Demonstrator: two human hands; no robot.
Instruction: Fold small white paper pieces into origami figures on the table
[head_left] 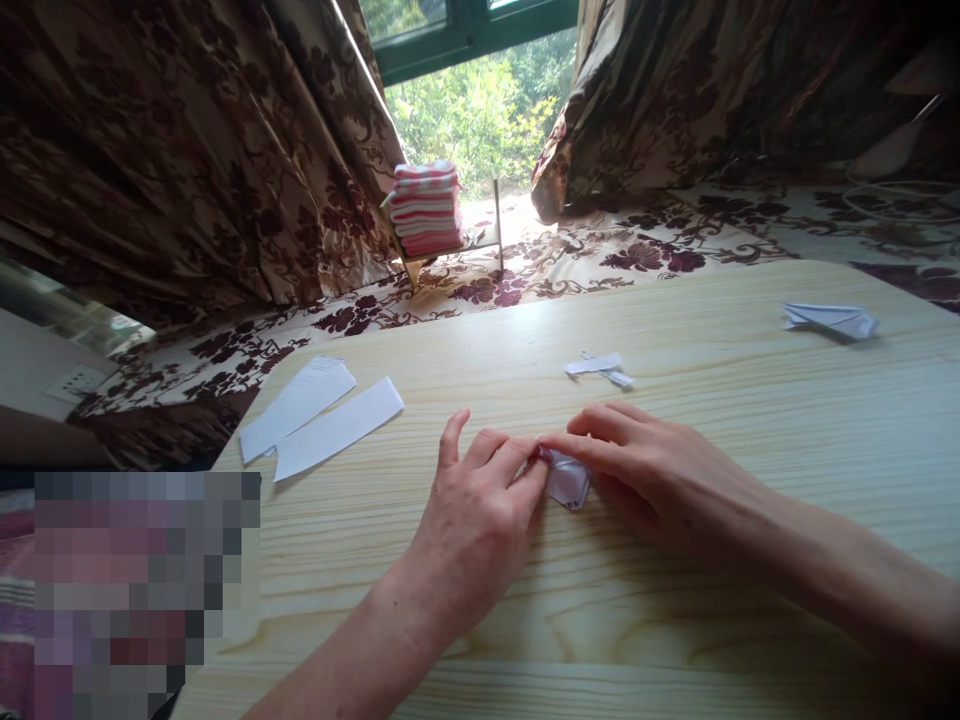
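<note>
A small folded piece of white paper (570, 484) lies on the pale wooden table between my two hands. My left hand (484, 500) grips its left and upper edge, fingers bent and pressed together, with the little finger sticking up and away. From the other side, my right hand (652, 465) has its index finger stretched across the top of the paper, meeting the left fingertips. The right thumb and the paper's far side are mostly hidden under that hand.
White paper strips (337, 430) lie at the table's left, with small paper scraps (598, 368) beyond my hands. A folded white paper (832, 320) rests at the far right. Behind the table, a small stand holds stacked pink-and-white cloths (427, 208) before the window. Floral curtains (247, 130) hang there.
</note>
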